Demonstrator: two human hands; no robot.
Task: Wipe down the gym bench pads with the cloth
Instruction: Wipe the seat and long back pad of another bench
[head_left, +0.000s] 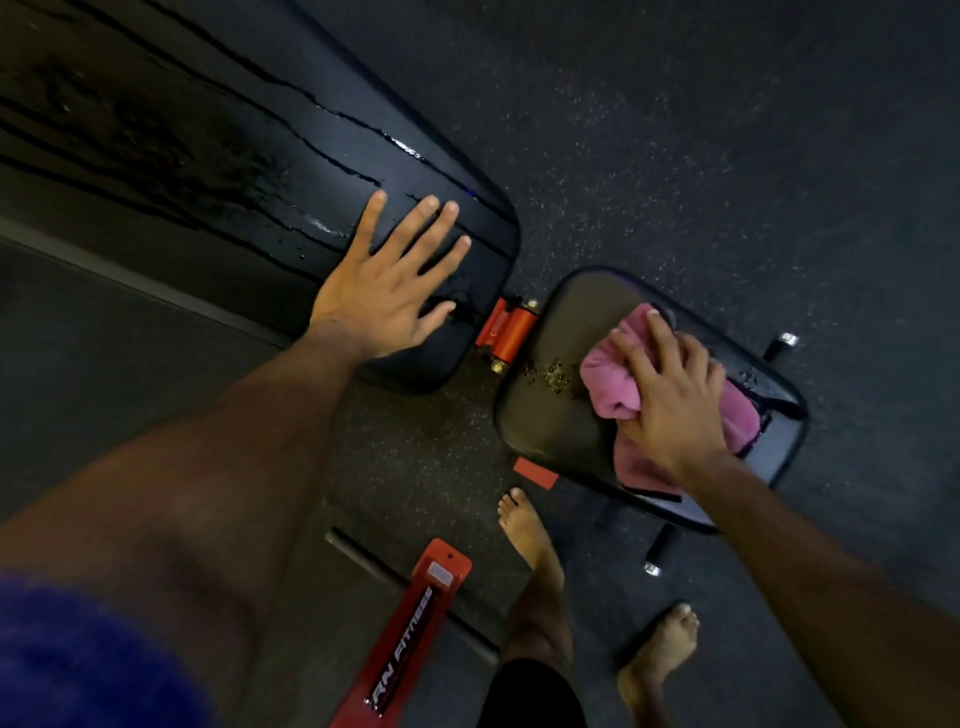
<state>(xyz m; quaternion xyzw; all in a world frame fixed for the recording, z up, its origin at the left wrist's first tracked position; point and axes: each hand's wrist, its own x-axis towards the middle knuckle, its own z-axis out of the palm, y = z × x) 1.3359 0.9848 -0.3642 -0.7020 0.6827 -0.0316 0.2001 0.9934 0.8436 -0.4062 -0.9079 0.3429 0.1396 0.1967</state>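
Observation:
The long black back pad (249, 171) runs from the upper left toward the centre, streaked with wet runs. My left hand (384, 280) lies flat on its lower end with the fingers spread. The smaller black seat pad (545, 415) sits to the right, with droplets near its left side. A bunched pink cloth (613, 379) lies on the seat pad. My right hand (670, 400) presses down on the cloth, fingers bent over it.
A red hinge bracket (506, 332) joins the two pads. A red frame bar (410, 634) with white lettering lies low on the speckled dark rubber floor (727, 156). My bare feet (530, 535) stand beside the seat pad. Black bench legs (779, 345) stick out at the right.

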